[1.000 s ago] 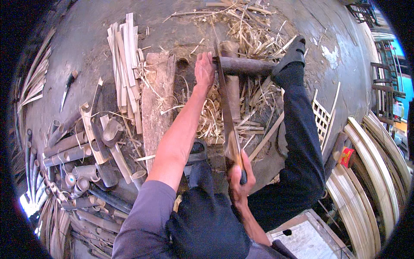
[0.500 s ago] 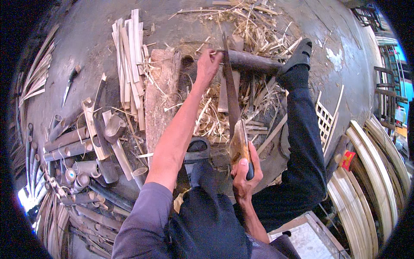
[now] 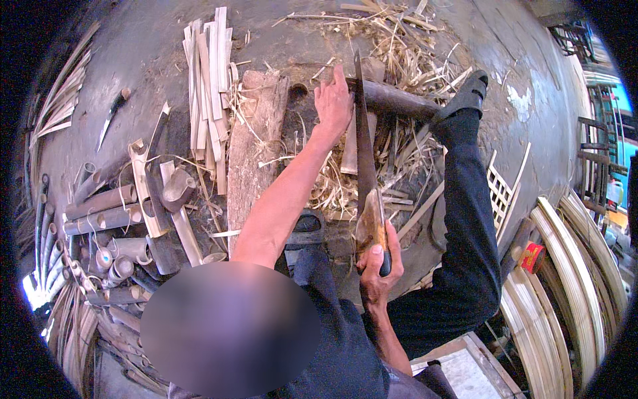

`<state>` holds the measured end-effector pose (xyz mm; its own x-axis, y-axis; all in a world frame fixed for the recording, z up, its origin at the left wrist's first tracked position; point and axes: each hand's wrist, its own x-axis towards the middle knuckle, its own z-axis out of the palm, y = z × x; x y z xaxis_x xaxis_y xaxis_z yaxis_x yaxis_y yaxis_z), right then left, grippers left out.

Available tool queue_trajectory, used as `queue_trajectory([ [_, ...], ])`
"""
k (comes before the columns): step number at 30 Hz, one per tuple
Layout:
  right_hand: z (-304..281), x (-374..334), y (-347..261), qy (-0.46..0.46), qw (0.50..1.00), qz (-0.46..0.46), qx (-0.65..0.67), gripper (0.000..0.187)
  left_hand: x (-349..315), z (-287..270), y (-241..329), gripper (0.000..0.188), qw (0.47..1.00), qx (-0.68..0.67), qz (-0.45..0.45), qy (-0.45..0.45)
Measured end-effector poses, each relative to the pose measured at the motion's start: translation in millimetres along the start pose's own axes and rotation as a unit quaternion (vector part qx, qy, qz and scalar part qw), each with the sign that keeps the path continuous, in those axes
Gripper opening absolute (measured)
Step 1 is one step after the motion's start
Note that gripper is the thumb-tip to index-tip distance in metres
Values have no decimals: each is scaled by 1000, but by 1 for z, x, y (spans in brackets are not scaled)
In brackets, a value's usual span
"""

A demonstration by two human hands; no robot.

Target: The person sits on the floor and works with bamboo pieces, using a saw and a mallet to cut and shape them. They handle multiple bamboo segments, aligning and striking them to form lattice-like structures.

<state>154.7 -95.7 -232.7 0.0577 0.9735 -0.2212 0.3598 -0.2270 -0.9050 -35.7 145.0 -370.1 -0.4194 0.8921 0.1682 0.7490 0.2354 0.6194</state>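
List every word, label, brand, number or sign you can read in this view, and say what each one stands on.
No text can be read with certainty.
Red-and-yellow container at the right: its markings are too small and blurred to read.
Saw in the right hand: no lettering can be made out on blade or handle.

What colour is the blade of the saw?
The saw blade is dark brown, shown in the head view.
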Motion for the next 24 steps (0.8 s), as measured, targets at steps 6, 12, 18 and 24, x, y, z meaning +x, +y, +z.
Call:
queue_trajectory([
  [6, 2, -2, 4, 14, 1000, 19, 10, 49, 6, 10, 2, 64, 996, -79, -34, -8],
  [12, 3, -2, -3, 4, 998, 51, 31, 50, 4, 11, -11, 52, 977, -130, -85, 143],
  [18, 4, -2, 0, 0, 997, 57, 53, 50, -1, -2, -19, 62, 984, -157, 23, 77],
  [24, 6, -2, 5, 3, 999, 22, 36, 47, 4, -3, -13, 72, 994, -107, 3, -5],
])
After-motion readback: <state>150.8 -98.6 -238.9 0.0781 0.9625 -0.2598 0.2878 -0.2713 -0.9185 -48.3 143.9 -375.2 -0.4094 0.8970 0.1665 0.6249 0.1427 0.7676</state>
